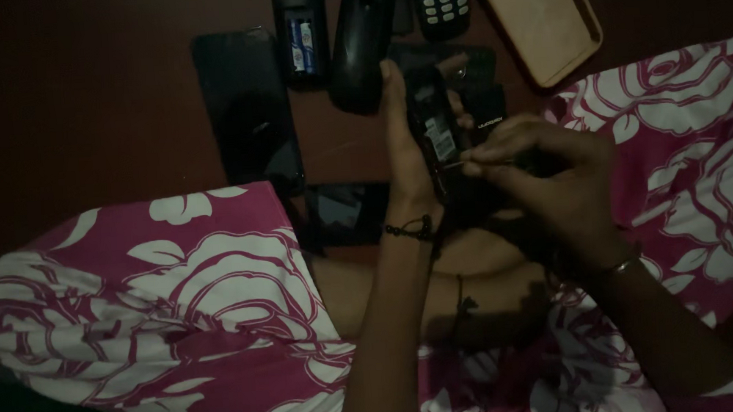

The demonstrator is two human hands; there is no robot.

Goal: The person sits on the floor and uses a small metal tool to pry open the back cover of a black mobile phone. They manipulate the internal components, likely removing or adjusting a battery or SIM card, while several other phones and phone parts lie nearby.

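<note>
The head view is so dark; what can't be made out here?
- Tool tip in the right hand: too thin and dim, head view.
- Small phone: mostly covered by the left hand.
- Keypad phone and remote: cut off by the top edge.
- Floor: lost in shadow.

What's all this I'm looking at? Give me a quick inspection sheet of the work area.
Surface: dark brown floor or tabletop, dimly lit.
Job's things: small dark phone with its back off, held upright; a thin tool touches it, hard to make out.
Clutter: flat black phone, open remote showing batteries, rounded black handset, keypad phone, tan phone case, another dark device.
Grippers: left hand grips the small phone; right hand pinches the tool.
Cables: nothing seen.
Surroundings: pink cloth with white flowers over the person's legs.
</note>
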